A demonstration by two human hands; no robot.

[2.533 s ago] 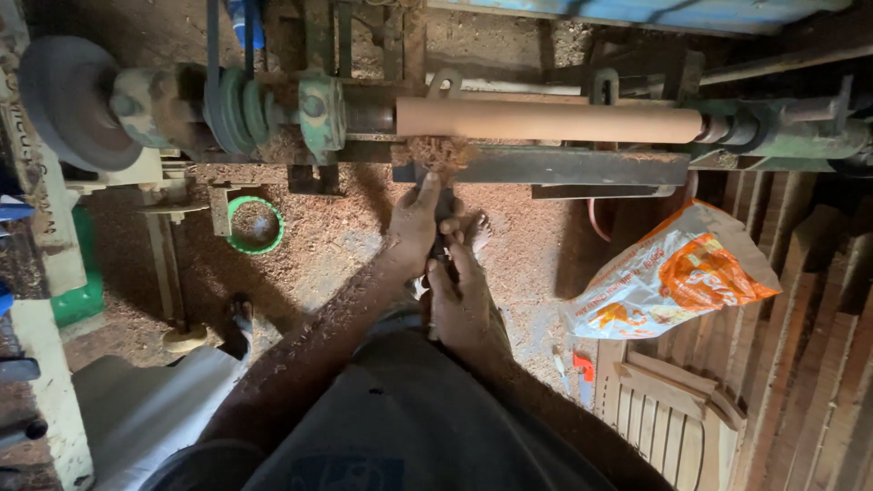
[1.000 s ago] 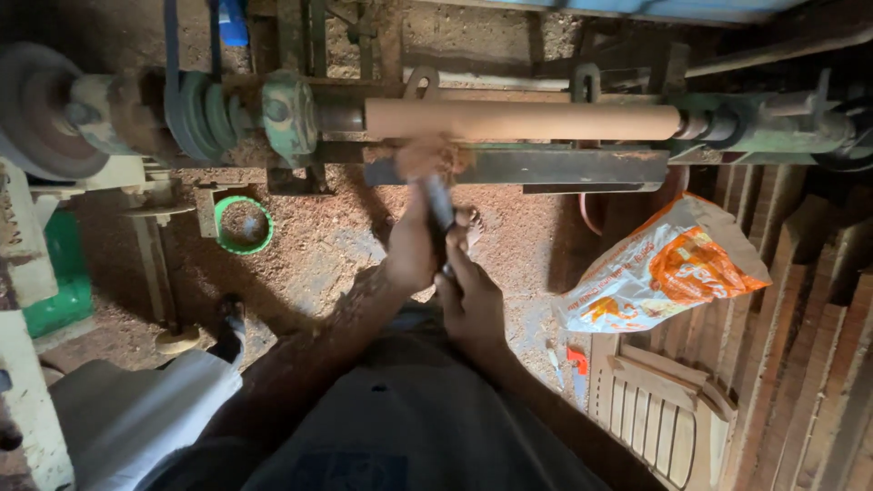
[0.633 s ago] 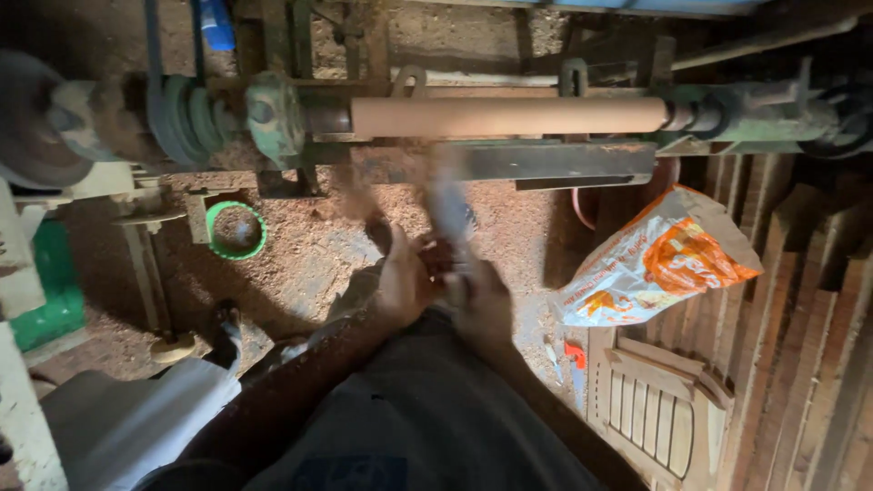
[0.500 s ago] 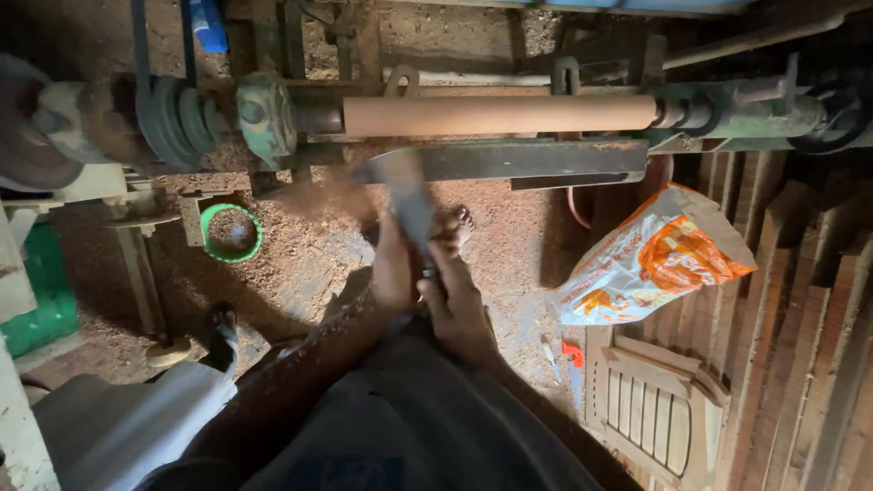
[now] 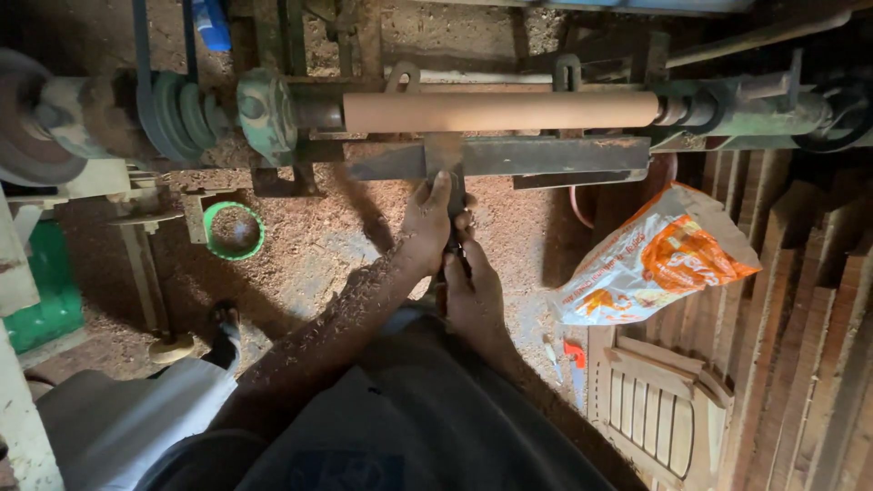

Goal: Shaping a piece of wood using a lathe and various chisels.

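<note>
A round wooden workpiece [image 5: 500,111] is mounted across a wood lathe, between a green headstock [image 5: 265,114] on the left and the tailstock [image 5: 755,100] on the right. Below it runs a rusty metal tool rest [image 5: 536,156]. My left hand [image 5: 427,223] grips the front of a wide flat chisel [image 5: 446,162], whose blade lies on the rest with its tip under the workpiece. My right hand [image 5: 471,291] holds the chisel's handle closer to my body. Sawdust clings to my forearms.
Sawdust covers the floor. A green ring-shaped container [image 5: 234,231] sits left of my arms. An orange and white plastic bag [image 5: 655,268] lies at right, above a slatted wooden piece [image 5: 650,409]. Wooden planks [image 5: 800,318] lean at far right. Belt pulleys [image 5: 177,114] are at left.
Both hands lifted the chisel from low near my body up onto the tool rest; its blade now lies against the rest below the workpiece.
</note>
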